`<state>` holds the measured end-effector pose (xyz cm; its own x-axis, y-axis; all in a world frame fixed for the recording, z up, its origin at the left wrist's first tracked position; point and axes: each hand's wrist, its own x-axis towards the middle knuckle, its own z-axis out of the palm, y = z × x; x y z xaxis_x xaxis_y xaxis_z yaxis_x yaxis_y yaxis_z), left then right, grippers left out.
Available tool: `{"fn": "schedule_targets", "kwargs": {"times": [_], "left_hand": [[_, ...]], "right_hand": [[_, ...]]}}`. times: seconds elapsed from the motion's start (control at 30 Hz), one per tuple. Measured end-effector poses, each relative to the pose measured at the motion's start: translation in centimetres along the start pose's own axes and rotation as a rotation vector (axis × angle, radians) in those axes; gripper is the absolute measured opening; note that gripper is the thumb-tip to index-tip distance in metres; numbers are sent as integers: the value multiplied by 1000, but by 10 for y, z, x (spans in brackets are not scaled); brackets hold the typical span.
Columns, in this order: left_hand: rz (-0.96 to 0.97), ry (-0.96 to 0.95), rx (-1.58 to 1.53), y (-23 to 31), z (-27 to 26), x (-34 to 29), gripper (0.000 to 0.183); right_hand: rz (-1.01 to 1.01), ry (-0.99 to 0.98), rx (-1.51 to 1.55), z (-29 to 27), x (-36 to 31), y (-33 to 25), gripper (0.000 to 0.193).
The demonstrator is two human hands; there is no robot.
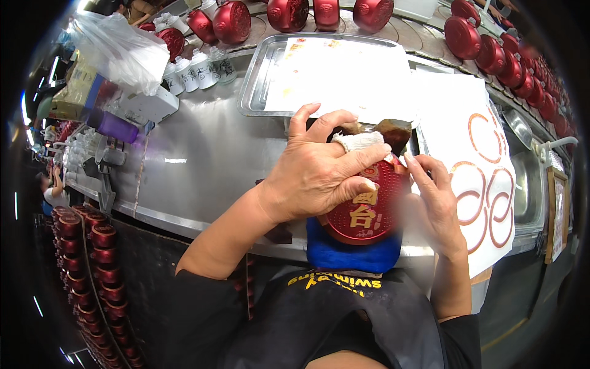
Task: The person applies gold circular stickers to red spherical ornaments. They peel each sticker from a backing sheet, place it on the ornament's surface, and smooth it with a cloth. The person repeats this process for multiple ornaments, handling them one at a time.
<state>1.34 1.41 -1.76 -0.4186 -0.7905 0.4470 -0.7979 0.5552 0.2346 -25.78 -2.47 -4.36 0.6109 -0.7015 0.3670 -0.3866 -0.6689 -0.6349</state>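
Observation:
A round, flat red bottle [375, 215] with raised gold characters lies face up in front of me on a blue cloth pad [353, 255]. My left hand [313, 160] holds it from the upper left, thumb on its face and index finger reaching to the upper right rim. White cloth [359, 141] wraps one of its fingers. At that rim, my right hand [436, 197] pinches a small red and gold label [398, 165] between thumb and fingertips. Just beyond the fingers sits a dark brown lump [394, 132], its kind unclear. Part of the right hand is blurred.
A metal tray [252, 86] with white sheets lies behind the hands. Ring-shaped red labels [470, 190] lie on a white sheet [442, 123] at right, beside a sink [525, 190]. More red bottles [289, 15] line a conveyor. White plastic bottles [200, 71] and a bag [123, 52] stand left.

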Motion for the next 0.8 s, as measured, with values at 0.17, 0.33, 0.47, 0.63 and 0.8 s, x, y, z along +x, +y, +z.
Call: {"fn": "schedule_targets", "kwargs": {"times": [0.17, 0.33, 0.47, 0.63, 0.8], "left_hand": [[55, 60, 51, 3, 6, 5, 54], [72, 28, 78, 7, 6, 9, 54], [78, -16, 99, 11, 4, 14, 55], [90, -10, 73, 13, 5, 17, 54], [98, -20, 77, 12, 7, 19, 55]], "right_hand": [[40, 16, 69, -3, -6, 10, 42], [280, 3, 311, -5, -10, 13, 36], [385, -45, 548, -2, -13, 15, 24], [152, 2, 343, -11, -17, 16, 11], [359, -31, 583, -22, -28, 1, 9]]}}
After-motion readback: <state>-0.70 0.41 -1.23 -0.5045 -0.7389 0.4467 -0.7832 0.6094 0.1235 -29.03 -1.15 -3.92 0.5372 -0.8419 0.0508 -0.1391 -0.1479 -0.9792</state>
